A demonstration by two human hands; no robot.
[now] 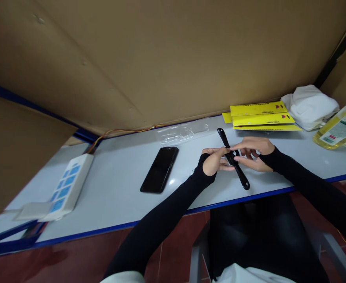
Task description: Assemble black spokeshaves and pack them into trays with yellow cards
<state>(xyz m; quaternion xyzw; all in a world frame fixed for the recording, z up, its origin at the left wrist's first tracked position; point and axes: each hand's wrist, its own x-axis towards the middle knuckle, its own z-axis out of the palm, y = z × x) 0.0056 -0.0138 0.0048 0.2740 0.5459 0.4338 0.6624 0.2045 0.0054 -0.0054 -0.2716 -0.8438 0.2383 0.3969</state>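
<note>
Both hands, left hand (213,162) and right hand (253,153), pinch a black strap (233,158) over the table (116,184); phone (160,169) left of the strap, yellow packets (261,116) behind it, nothing blocking

A white table (116,188) with a blue edge crossed the frame. On it lay a black phone (160,169) at centre, yellow packets (261,116) upper right, and a white-and-blue box (68,184) lower left.

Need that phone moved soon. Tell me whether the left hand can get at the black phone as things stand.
Probably yes. The black phone lies flat on the white table, with bare table between it and the left hand. That hand, though, grips the black strap-like piece together with the right hand.
</note>
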